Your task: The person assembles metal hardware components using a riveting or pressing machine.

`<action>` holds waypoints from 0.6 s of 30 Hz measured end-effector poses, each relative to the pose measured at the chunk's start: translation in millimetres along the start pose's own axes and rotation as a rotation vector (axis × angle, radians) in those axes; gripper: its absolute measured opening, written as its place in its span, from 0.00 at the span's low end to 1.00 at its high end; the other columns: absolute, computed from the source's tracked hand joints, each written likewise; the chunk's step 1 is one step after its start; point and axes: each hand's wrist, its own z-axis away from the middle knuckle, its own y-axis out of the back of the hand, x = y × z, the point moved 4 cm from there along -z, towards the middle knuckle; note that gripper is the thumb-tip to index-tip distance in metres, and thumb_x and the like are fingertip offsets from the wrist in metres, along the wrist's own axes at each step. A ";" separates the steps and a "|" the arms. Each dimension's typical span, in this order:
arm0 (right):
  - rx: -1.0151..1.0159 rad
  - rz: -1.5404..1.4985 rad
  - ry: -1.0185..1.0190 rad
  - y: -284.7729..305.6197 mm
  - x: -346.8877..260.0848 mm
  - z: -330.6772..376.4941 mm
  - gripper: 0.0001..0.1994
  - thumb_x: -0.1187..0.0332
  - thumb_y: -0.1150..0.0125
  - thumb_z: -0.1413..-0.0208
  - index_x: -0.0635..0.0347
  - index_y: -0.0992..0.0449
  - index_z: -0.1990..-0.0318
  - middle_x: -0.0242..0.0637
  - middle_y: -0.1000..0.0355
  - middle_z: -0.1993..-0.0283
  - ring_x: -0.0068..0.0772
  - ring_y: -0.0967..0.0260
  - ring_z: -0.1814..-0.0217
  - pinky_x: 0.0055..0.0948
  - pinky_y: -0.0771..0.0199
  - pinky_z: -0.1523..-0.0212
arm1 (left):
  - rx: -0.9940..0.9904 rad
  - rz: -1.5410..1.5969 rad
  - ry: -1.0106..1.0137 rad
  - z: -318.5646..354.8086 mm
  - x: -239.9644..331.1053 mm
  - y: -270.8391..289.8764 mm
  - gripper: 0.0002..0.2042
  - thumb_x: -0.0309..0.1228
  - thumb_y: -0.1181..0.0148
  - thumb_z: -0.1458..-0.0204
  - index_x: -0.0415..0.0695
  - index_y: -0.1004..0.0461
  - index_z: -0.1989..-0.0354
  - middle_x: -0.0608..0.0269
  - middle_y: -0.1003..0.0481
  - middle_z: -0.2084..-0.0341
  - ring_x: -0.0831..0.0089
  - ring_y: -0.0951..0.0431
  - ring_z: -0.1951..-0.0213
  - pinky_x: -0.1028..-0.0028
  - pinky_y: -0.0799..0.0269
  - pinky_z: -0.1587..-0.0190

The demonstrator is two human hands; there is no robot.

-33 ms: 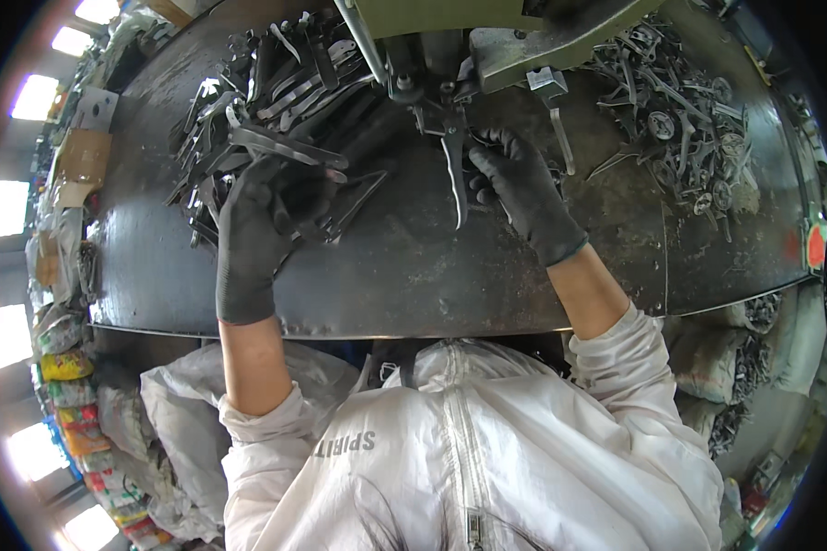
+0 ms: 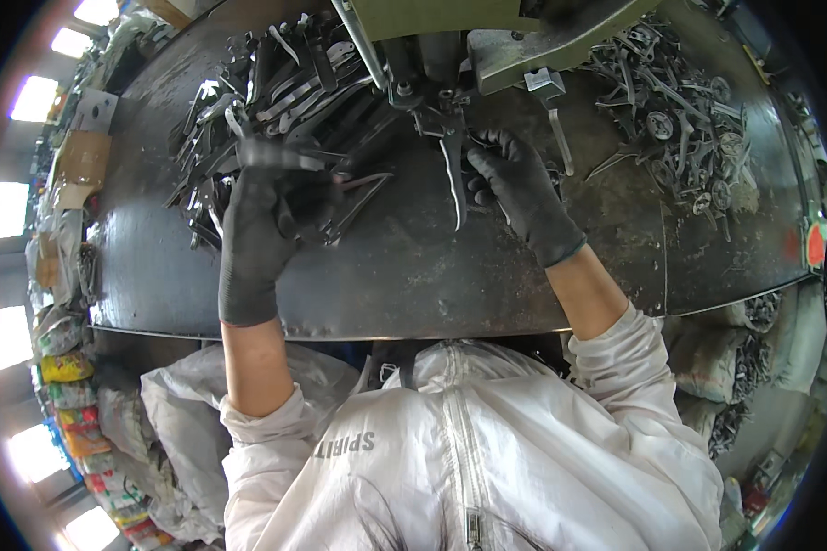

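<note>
My left hand [image 2: 265, 207], in a dark glove, is closed around a curved grey metal lever [image 2: 285, 159], blurred by motion. It is beside a heap of similar metal levers [image 2: 294, 92] on the left of the bench. Another lever [image 2: 453, 179] hangs under the machine head [image 2: 441, 69], its upper end at the tooling and its handle toward me. Just right of that lever is my gloved right hand [image 2: 516, 184], its fingers curled close to the lever's upper end. What those fingers hold, if anything, is hidden.
A dark metal bench [image 2: 386, 285] curves across the view. At the right lies a pile of metal parts [image 2: 685, 129] with round ends. A metal block with a thin bar [image 2: 556, 119] stands beside the machine. A cardboard box [image 2: 81, 161] and stacked bags [image 2: 73, 395] line the left.
The lever in my left hand has swung slightly and is now smeared. My left hand has shifted a little; the right hand and the lever under the machine stay nearly still.
</note>
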 end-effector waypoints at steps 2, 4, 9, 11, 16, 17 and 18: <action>0.025 0.037 -0.042 0.3 0.5 1.4 0.11 0.69 0.43 0.30 0.62 0.26 0.45 0.30 0.24 0.62 0.14 0.30 0.73 0.17 0.29 0.75 | -0.121 -0.348 -0.079 -2.6 4.1 -13.6 0.19 0.27 0.44 0.35 0.35 0.32 0.37 0.51 0.20 0.54 0.66 0.15 0.54 0.70 0.17 0.52; 0.033 0.008 -0.020 1.7 2.0 1.0 0.11 0.69 0.43 0.30 0.62 0.26 0.45 0.30 0.24 0.62 0.13 0.30 0.72 0.17 0.29 0.74 | -0.211 -0.618 -0.224 -8.1 16.9 -47.5 0.21 0.25 0.43 0.36 0.38 0.32 0.34 0.59 0.21 0.61 0.74 0.18 0.63 0.74 0.19 0.55; -0.045 -0.022 0.015 -5.9 0.5 -0.5 0.14 0.71 0.43 0.30 0.62 0.29 0.40 0.31 0.25 0.59 0.17 0.25 0.68 0.19 0.19 0.68 | -0.159 0.074 0.217 -11.7 -9.8 -111.2 0.20 0.31 0.41 0.35 0.39 0.29 0.36 0.70 0.21 0.68 0.87 0.37 0.79 0.85 0.36 0.73; -0.254 0.147 0.196 -8.5 -16.4 4.4 0.18 0.69 0.40 0.33 0.58 0.29 0.38 0.38 0.22 0.57 0.32 0.20 0.61 0.31 0.17 0.60 | -0.111 0.285 0.307 -14.1 -29.9 -126.4 0.17 0.34 0.42 0.33 0.38 0.28 0.40 0.71 0.22 0.69 0.89 0.36 0.78 0.85 0.42 0.75; 0.494 1.370 0.656 86.1 -45.6 -44.5 0.22 0.64 0.36 0.39 0.52 0.29 0.37 0.50 0.21 0.50 0.52 0.22 0.45 0.51 0.22 0.45 | 0.030 -0.035 0.361 4.6 -90.1 -125.0 0.18 0.41 0.47 0.32 0.38 0.23 0.47 0.67 0.21 0.65 0.81 0.25 0.65 0.78 0.31 0.60; 0.495 1.368 0.655 98.0 -41.3 -54.5 0.22 0.64 0.36 0.39 0.52 0.29 0.37 0.50 0.21 0.50 0.52 0.22 0.45 0.51 0.22 0.45 | 0.030 -0.037 0.361 0.8 -89.6 -118.5 0.18 0.41 0.47 0.32 0.38 0.23 0.47 0.67 0.21 0.65 0.81 0.25 0.65 0.78 0.31 0.60; 0.492 1.278 0.694 108.4 -40.1 -61.2 0.19 0.68 0.37 0.38 0.55 0.26 0.40 0.45 0.19 0.54 0.42 0.21 0.53 0.43 0.21 0.52 | 0.025 -0.141 0.367 -4.1 -87.4 -113.7 0.18 0.41 0.47 0.32 0.38 0.24 0.47 0.66 0.21 0.64 0.81 0.25 0.63 0.79 0.31 0.58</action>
